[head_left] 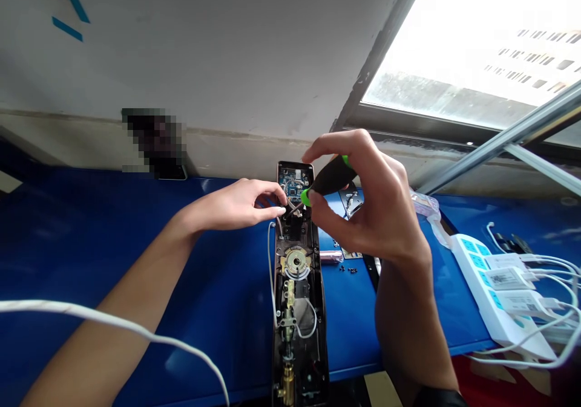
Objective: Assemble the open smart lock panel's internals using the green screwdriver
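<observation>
A long black housing [321, 310] lies open on the blue table, with a circuit board [295, 180] at its far end and a round metal part [297, 263] near its middle. My right hand [367, 195] is closed around a black and green screwdriver [333, 176], whose shaft points down and left into the housing below the board. At the housing's left edge, my left hand [254, 204] has thumb and fingertips close together near the screwdriver's tip and some thin wires. Whatever is between those fingertips is too small to make out.
A white power strip [483, 280] with plugged-in chargers and cables stands on the right. Small dark screws [348, 270] lie right of the housing. A white cable [136, 329] crosses the lower left. A phone-like object [157, 144] leans on the wall.
</observation>
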{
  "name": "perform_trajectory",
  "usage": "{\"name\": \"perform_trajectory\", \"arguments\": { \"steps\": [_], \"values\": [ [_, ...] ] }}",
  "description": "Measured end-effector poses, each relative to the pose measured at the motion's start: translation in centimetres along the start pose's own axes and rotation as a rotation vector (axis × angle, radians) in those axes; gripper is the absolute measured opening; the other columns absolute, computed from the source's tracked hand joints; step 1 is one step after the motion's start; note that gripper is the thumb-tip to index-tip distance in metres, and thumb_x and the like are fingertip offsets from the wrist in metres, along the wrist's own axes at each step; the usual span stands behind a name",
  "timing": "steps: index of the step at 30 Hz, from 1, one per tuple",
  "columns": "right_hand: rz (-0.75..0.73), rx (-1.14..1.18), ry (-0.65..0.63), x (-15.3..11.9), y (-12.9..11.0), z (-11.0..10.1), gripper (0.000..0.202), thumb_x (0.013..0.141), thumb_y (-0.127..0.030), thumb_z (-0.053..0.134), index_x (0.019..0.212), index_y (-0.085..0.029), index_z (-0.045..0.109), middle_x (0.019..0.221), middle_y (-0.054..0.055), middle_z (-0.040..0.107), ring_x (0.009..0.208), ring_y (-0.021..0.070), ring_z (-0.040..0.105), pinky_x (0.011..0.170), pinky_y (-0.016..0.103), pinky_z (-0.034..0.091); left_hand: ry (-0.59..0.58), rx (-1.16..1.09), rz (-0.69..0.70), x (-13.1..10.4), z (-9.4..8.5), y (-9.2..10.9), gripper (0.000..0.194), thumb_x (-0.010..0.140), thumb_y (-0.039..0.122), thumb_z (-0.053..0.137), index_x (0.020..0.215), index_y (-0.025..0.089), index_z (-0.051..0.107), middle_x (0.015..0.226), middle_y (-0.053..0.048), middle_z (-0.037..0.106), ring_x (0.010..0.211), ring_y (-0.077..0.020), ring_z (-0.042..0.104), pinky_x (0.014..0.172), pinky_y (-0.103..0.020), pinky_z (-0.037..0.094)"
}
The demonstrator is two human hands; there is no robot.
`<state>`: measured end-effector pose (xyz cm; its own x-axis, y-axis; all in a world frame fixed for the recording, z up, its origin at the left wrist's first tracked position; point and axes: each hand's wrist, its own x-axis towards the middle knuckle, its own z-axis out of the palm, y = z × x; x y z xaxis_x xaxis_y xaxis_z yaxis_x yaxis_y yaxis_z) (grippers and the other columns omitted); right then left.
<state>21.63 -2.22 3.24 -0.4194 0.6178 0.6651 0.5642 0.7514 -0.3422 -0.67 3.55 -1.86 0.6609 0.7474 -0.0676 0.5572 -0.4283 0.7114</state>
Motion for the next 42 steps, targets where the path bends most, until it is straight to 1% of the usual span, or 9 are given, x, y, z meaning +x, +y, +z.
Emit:
{"name": "perform_trajectory", "arguments": {
  "steps": [4,10,15,18,21,26,32,37,42],
  "values": [
    [-0.005,-0.059,0.002,-0.01,0.12,0.00,0.029,0.086,-0.017,0.070,0.109,-0.031,0.061,0.093,0.001,0.068,0.070,0.0180,0.063,0.065,0.037,0.058,0.004,0.005,-0.008,-0.04,0.00,0.07,0.037,0.094,0.050,0.058,0.120,0.025,0.069,0.116,-0.001,0.077,0.102,-0.0228,0.071,0.085,-0.028,0.051],
    [-0.036,0.026,-0.017,0.04,-0.11,-0.17,0.044,0.080,-0.009,0.064,0.117,-0.032,0.057,0.109,0.002,0.068,0.080,0.0186,0.066,0.074,0.038,0.060,-0.003,0.021,0.000,-0.06,-0.03,0.16,0.035,0.094,0.047,0.058,0.117,0.024,0.069,0.118,-0.001,0.076,0.104,-0.0220,0.070,0.087,-0.027,0.051],
    [-0.015,-0.057,0.007,-0.07,0.20,-0.18,0.020,0.088,-0.019,0.068,0.103,-0.030,0.061,0.087,-0.001,0.066,0.067,0.0166,0.060,0.063,0.036,0.057,0.004,0.029,-0.002,-0.09,0.06,0.08,0.036,0.094,0.049,0.058,0.119,0.025,0.069,0.116,0.000,0.077,0.102,-0.0224,0.071,0.086,-0.028,0.051],
    [-0.021,-0.020,0.028,-0.06,0.22,-0.14,0.030,0.085,-0.013,0.065,0.109,-0.031,0.060,0.098,0.000,0.069,0.074,0.0176,0.065,0.067,0.037,0.058,-0.006,0.032,-0.008,-0.15,0.05,0.16,0.036,0.095,0.049,0.058,0.119,0.025,0.069,0.116,0.000,0.077,0.102,-0.0220,0.070,0.085,-0.027,0.051],
    [-0.023,0.033,-0.008,-0.05,0.10,-0.13,0.042,0.081,-0.011,0.064,0.117,-0.033,0.057,0.108,0.001,0.068,0.082,0.0194,0.068,0.072,0.037,0.060,-0.014,0.025,-0.006,-0.14,0.04,0.15,0.035,0.095,0.048,0.058,0.119,0.025,0.069,0.118,0.000,0.076,0.105,-0.0220,0.069,0.087,-0.027,0.050],
    [0.000,-0.042,0.008,-0.15,0.27,-0.23,0.027,0.087,-0.018,0.067,0.109,-0.031,0.060,0.093,0.000,0.068,0.071,0.0171,0.062,0.064,0.036,0.055,-0.017,0.039,-0.012,-0.08,0.08,-0.06,0.038,0.095,0.052,0.057,0.121,0.026,0.068,0.116,0.000,0.077,0.101,-0.0220,0.070,0.084,-0.027,0.050],
    [-0.018,0.022,-0.025,-0.05,-0.02,-0.40,0.041,0.080,-0.010,0.066,0.114,-0.032,0.058,0.105,0.001,0.068,0.082,0.0197,0.066,0.071,0.037,0.059,-0.027,0.026,-0.017,-0.14,0.03,0.08,0.037,0.095,0.051,0.058,0.120,0.026,0.068,0.116,0.000,0.076,0.102,-0.0215,0.069,0.085,-0.027,0.050],
    [-0.012,-0.045,-0.007,-0.09,0.06,-0.33,0.022,0.088,-0.017,0.068,0.105,-0.030,0.061,0.091,0.000,0.067,0.070,0.0167,0.061,0.064,0.036,0.057,-0.019,0.046,-0.011,-0.23,-0.01,0.06,0.039,0.095,0.051,0.058,0.122,0.026,0.069,0.118,-0.001,0.076,0.103,-0.0228,0.069,0.085,-0.028,0.050],
    [-0.018,0.013,-0.009,-0.05,-0.04,-0.25,0.039,0.082,-0.011,0.065,0.114,-0.033,0.059,0.105,0.001,0.069,0.077,0.0182,0.066,0.068,0.037,0.059,-0.027,0.030,-0.005,-0.36,-0.07,0.17,0.037,0.095,0.050,0.058,0.121,0.025,0.068,0.119,0.000,0.076,0.105,-0.0220,0.069,0.086,-0.027,0.050]
  ]
}}
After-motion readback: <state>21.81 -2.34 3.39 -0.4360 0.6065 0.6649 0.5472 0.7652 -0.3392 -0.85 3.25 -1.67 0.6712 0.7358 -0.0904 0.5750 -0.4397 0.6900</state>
